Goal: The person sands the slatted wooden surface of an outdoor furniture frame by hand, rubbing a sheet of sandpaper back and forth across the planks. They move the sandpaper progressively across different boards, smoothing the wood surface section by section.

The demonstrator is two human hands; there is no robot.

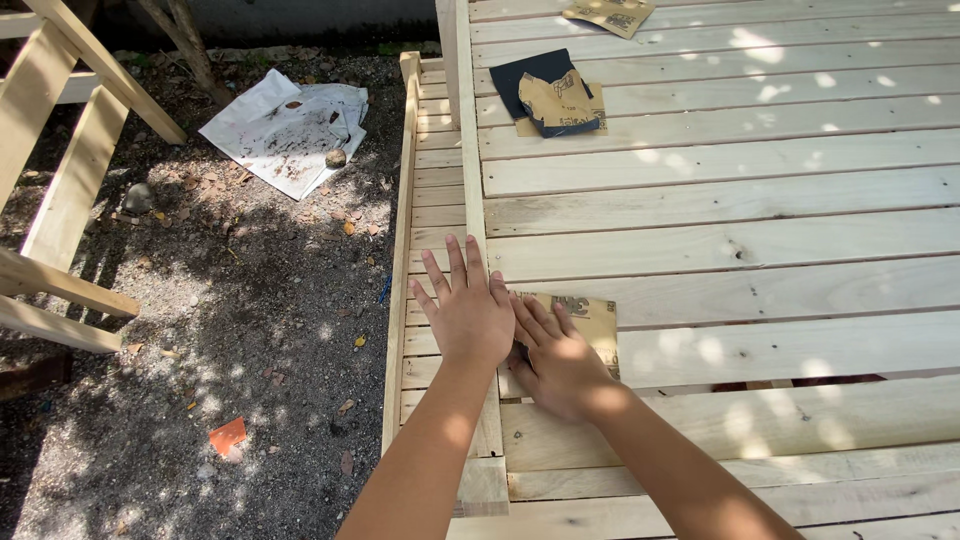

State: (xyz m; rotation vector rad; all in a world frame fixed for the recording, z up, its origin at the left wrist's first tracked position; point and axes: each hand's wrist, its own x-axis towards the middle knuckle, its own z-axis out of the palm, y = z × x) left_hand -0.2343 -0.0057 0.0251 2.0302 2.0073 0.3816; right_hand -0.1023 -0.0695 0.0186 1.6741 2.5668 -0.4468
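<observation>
A broad platform of pale planed wooden slats carries a tan sheet of sandpaper near its left edge. The right hand presses it flat; the left hand lies open alongside. Thin, floppy, gritty sheet: probably best pinched by a free edge.
</observation>
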